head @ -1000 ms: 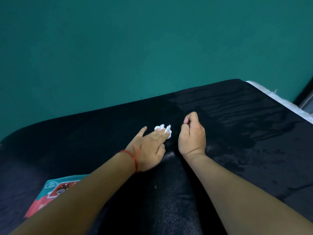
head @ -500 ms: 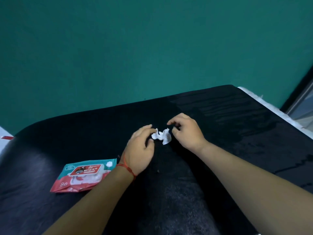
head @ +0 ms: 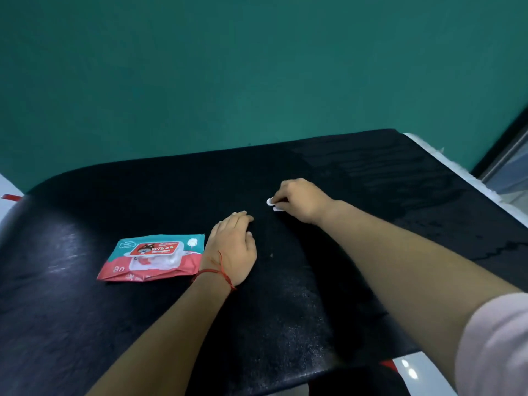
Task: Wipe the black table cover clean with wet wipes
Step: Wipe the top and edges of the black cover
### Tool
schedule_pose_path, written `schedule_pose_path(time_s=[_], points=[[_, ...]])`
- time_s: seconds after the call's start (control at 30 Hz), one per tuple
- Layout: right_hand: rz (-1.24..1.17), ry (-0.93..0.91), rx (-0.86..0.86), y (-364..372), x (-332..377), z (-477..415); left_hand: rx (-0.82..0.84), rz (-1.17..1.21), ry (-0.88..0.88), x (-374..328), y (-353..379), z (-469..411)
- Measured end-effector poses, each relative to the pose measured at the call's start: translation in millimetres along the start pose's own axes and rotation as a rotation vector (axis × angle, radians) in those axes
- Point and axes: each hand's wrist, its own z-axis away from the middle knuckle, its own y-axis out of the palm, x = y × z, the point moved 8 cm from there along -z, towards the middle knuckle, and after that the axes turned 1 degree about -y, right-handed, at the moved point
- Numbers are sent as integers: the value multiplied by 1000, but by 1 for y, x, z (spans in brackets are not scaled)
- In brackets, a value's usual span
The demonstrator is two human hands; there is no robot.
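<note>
I see one crumpled wet wipe, mostly hidden in my right hand pinching it mid-cover; left hand rests flat on the black table cover, beside one wipes pack.

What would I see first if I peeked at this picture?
The bright red and teal pack of wipes jumps out first, lying on the black table cover to the left of both hands. Next comes the small white wet wipe, pinched in the right hand near the middle of the cover, while the left hand rests flat beside the pack. Behind it all stands a big teal wall.
</note>
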Motion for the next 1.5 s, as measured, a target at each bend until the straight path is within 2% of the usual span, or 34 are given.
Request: schedule_pose_path(time_s=[0.3, 0.43, 0.63, 0.73, 0.9, 1.17, 1.27, 1.33, 1.5], points=[[-247, -108, -146, 35, 48, 103, 10, 74, -15, 3, -2, 0], [-260, -126, -184, 42, 77, 163, 13, 72, -24, 2, -4, 2], [-259, -119, -138, 65, 124, 229, 7, 55, -38, 1, -6, 2], [-294, -46, -176, 61, 112, 222, 10, 65, -36, -1, -5, 3], [-280, 163, -338, 43, 47, 183, 20, 61, -38, -1, -5, 4], [-154, 375, -410, -4, -76, 112, 11, 46, -40, 0, -4, 2], [-152, 466, -420, -12, -95, 97, 6, 40, -41, 1, -3, 2], [-122, 427, -395, -9, -81, 92, 5, 37, -44, 1, -3, 1], [-197, 121, -332, 17, -2, 115, -4, 24, -57, 1, -3, 1]])
